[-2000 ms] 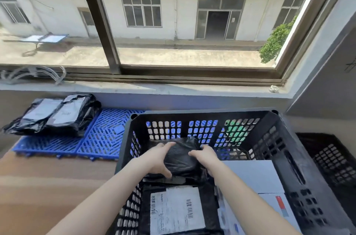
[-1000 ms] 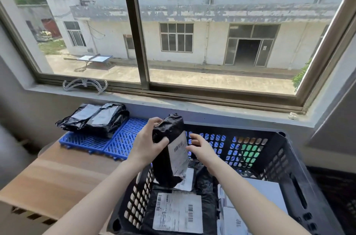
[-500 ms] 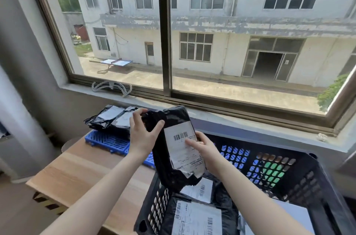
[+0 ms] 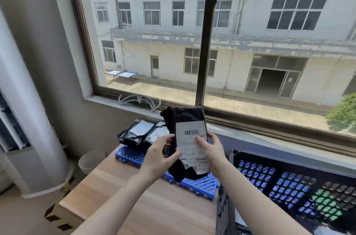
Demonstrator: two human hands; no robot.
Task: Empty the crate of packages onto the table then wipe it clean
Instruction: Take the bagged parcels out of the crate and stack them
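Worktop (image 4: 154,206): wide bare wood left of the crate, toward the person.

Crate (image 4: 289,186): 2 s ago both hands were down inside it on a black pkg. Now the view has swung left and only the crate's far wall and left corner show. Its inside can't be seen now. 0.5 s ago it still showed more labelled pkgs, so emptying is prob. far from done and the wipe isn't started.

Mat (image 4: 133,155): blue, on the worktop left of the crate, under the sill (image 4: 115,103). Two pkgs (image 4: 138,132) sit at its end farthest from the crate. The stretch nearer the crate looks free, the likely drop spot.

Held pkg (image 4: 189,117): now out of the crate, upright, label toward the camera, in the air left of the crate above the mat. It isn't touching the mat yet.

Left hand (image 4: 159,155): curled round the pkg's left side, thumb across the front.

Right hand (image 4: 210,150): grips the right edge, thumb on the label.

Edges/room:
- The crate's corner is close on the right.
- The sill and wall are behind the mat.
- The two pkgs limit any shift away from the crate.
- The clear path is straight down.
- The worktop's left edge drops off toward a small bin (image 4: 90,161), well away from the crate.
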